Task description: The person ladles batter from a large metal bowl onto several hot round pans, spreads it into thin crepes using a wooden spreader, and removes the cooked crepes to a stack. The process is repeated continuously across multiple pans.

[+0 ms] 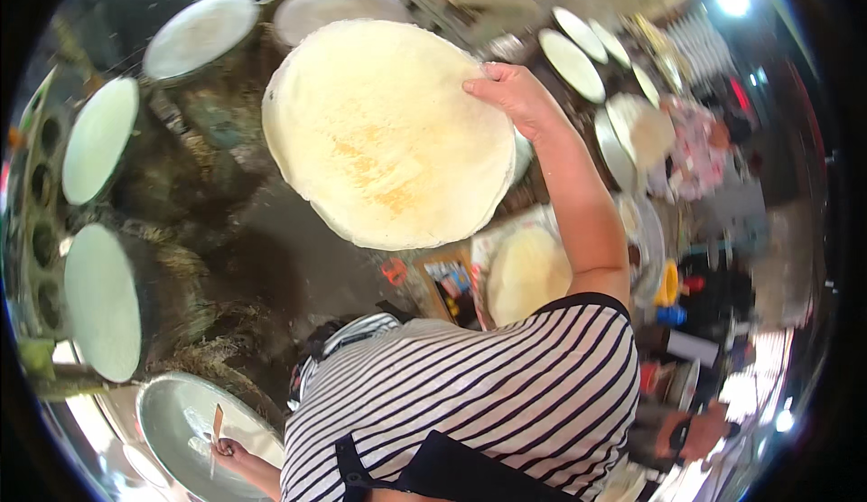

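Note:
My right hand [524,100] is raised, its thumb and fingers closed on the right edge of a large thin round flatbread [379,132]. The flatbread is pale with a browned patch in the middle and hangs out in front of me. At the lower left, my left hand [231,453] is closed around a flat wooden scraper [218,419]. That hand is over a wide metal bowl [155,430] with whitish batter in it. Around me stand round griddles topped with white discs, among them one far left disc [200,36], one left disc [100,141] and one nearer left disc [101,303].
A stack of flatbreads [528,276] lies on a tray by my right side, beside a small box of items [452,290]. Orange scissors [395,272] lie near it. More white discs [573,65] stand far right. A person in pink [700,145] is at the right.

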`<action>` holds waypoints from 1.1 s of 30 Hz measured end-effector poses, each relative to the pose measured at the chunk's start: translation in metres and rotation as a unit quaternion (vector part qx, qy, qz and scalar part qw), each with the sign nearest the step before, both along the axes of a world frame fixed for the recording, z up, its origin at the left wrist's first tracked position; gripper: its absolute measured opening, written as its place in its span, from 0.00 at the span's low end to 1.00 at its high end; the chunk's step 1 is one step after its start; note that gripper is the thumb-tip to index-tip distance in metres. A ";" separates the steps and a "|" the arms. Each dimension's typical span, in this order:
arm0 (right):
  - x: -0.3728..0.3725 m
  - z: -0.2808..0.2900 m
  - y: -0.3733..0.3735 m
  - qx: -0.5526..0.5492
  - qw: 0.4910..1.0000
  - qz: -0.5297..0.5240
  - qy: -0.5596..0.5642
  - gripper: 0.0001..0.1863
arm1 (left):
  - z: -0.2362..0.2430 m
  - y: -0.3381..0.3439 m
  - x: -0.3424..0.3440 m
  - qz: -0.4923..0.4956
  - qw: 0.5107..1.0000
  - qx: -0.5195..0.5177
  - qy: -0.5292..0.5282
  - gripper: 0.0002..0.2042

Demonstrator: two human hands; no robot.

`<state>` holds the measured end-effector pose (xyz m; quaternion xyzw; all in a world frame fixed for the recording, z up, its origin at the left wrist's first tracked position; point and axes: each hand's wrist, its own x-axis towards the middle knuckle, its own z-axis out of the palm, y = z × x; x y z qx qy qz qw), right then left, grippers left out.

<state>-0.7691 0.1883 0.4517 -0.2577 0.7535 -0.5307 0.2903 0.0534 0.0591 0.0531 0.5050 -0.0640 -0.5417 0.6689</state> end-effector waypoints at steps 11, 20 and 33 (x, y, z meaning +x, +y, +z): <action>0.002 -0.024 0.393 0.289 0.862 -0.176 0.378 0.12 | 0.096 0.076 -0.123 -0.242 0.932 0.024 -0.268 0.02; 0.188 -0.320 0.458 0.297 0.817 -0.266 0.416 0.05 | 0.121 0.127 -0.143 -0.367 0.702 -0.135 -0.595 0.04; 0.224 -0.382 0.418 0.286 0.878 -0.146 0.354 0.30 | 0.000 0.098 0.030 -0.140 0.980 0.038 0.133 0.17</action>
